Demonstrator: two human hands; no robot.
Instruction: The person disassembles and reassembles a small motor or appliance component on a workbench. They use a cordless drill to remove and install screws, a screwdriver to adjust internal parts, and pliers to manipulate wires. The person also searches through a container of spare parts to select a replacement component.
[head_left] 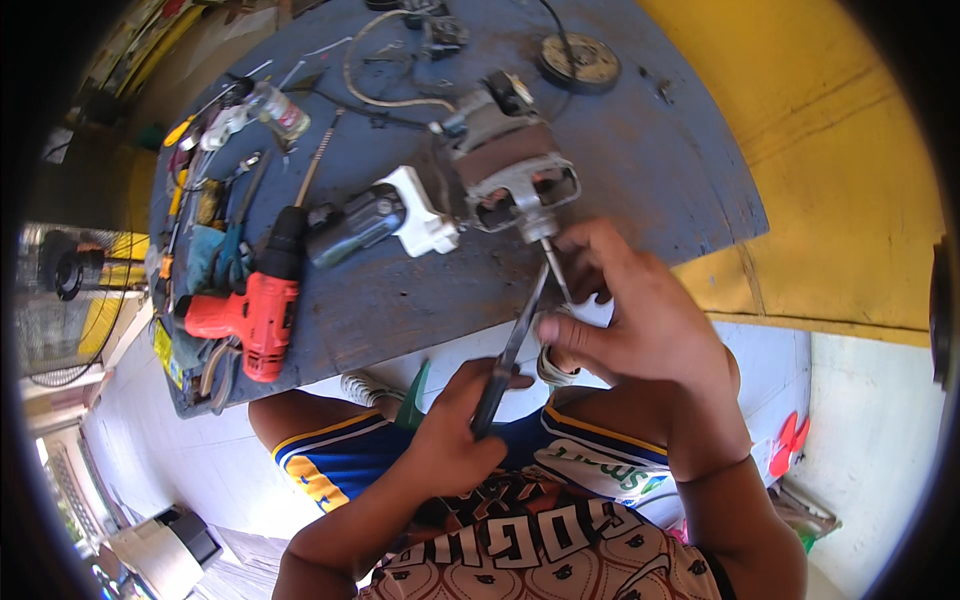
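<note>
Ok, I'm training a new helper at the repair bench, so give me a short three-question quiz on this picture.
1. True or false: the left hand grips a long dark tool that points up toward the motor.
2. Which colour is the drill lying on the blue table? A) green B) red C) white
3. Fill in: the right hand is at the metal ___ that sticks out of the motor.

Key: 1 true; 2 B; 3 shaft
</note>
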